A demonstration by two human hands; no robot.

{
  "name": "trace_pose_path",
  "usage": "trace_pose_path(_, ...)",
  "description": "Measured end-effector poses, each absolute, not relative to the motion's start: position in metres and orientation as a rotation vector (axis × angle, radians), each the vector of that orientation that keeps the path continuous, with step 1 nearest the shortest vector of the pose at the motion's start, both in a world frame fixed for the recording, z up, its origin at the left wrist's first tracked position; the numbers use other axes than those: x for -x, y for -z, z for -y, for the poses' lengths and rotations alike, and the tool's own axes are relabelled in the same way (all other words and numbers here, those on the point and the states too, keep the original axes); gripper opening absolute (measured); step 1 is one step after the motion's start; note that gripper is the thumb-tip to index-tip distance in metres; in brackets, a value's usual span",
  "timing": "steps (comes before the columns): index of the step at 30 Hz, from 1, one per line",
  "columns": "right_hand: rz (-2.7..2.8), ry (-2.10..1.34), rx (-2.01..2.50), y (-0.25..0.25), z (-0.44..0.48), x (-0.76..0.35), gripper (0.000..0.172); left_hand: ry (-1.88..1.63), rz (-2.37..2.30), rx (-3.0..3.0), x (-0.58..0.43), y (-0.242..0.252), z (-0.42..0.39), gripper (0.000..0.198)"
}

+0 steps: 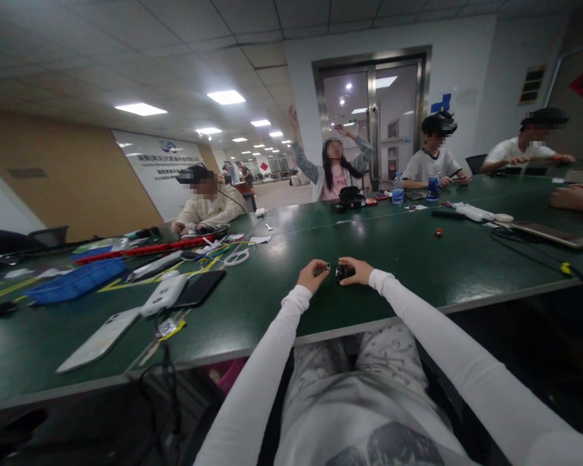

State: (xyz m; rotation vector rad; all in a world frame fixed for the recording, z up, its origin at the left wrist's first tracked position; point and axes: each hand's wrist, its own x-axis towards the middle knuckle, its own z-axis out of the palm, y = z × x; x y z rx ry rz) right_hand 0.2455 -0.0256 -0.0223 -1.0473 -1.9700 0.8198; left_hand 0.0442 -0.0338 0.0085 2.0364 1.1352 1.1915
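Well, the desk's [267, 301] near edge runs just in front of your lap, and your hands sit a little way past it. To your left, green surface stretches as far as a black phone [200, 288], with a blue tray [75, 281] farther out. To your right, it runs toward a dark cable [529, 252] and a large phone [554, 234]; ahead on that side lies a small red object [438, 232].

Your left hand [315, 275] pinches a small part [327, 266] between thumb and fingertips. Your right hand [357, 270] is partly curled, its thumb and fingers around a small black object [341, 274]. The 2 pieces face each other, near but apart. You cannot tell from here whether either hand rests on the surface.
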Motion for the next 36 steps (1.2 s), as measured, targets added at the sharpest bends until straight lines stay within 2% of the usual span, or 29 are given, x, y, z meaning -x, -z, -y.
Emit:
trace_pose_path(6,1.914,-0.843,1.048,0.023,0.025,-0.243,0.073,-0.927,-1.063,-2.451,-0.061,-0.007,0.048,0.022)
trace_pose_path(15,1.859,-0.86,1.066,0.024,0.026,-0.243,0.065,-0.853,-1.247,-2.641,-0.027,-0.01,0.034,0.022)
trace_pose_path(30,1.855,-0.889,1.069,0.025,0.028,-0.245,0.059,-0.912,-2.15,-2.231,0.185,-0.012,0.021,0.025)
trace_pose_path(36,1.863,-0.883,1.067,0.027,0.028,-0.246,0.056,-0.998,-2.274,-2.179,0.219,-0.012,0.028,0.027)
